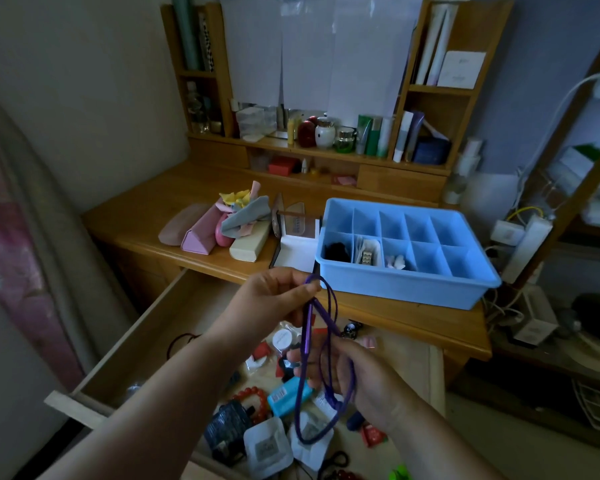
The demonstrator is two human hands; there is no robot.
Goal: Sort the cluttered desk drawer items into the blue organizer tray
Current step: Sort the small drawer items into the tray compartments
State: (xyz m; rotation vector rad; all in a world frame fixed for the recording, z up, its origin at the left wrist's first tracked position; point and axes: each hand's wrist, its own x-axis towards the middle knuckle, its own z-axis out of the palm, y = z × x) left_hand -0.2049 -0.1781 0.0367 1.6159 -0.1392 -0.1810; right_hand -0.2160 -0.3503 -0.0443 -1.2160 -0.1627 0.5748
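A purple cord [328, 344] is held in loops above the open drawer [174, 327], pinched at its top in the grip of the left hand [274, 299] and gripped lower down by the right hand [364, 379], just in front of the blue tray [406, 282] on the tabletop [146, 216].

Wooden hutch shelf [326, 148] held cosmetic jars and tubes [371, 135]. White paper sheets [312, 50] hung above it. A power strip [529, 245] with cables stood right of the surface [146, 216].
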